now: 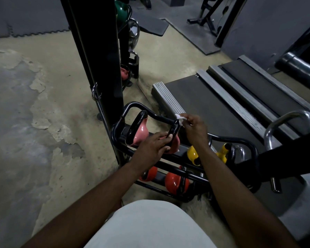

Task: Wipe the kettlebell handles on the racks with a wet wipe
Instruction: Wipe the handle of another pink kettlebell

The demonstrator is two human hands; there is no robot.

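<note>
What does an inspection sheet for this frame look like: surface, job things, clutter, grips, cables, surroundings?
surface: concrete floor, paint worn off in patches.
job's things: rack holds two pink kettlebells on top, yellow kettlebells below, orange kettlebells lowest; wet wipe at the top of the nearer pink one's handle.
clutter: nothing seen.
grips: left hand holds that handle low down; right hand pinches the wet wipe.
cables: nothing seen for sure; a metal clip hangs on the black post.
surroundings: treadmill right of the rack, bench frame far back.
</note>
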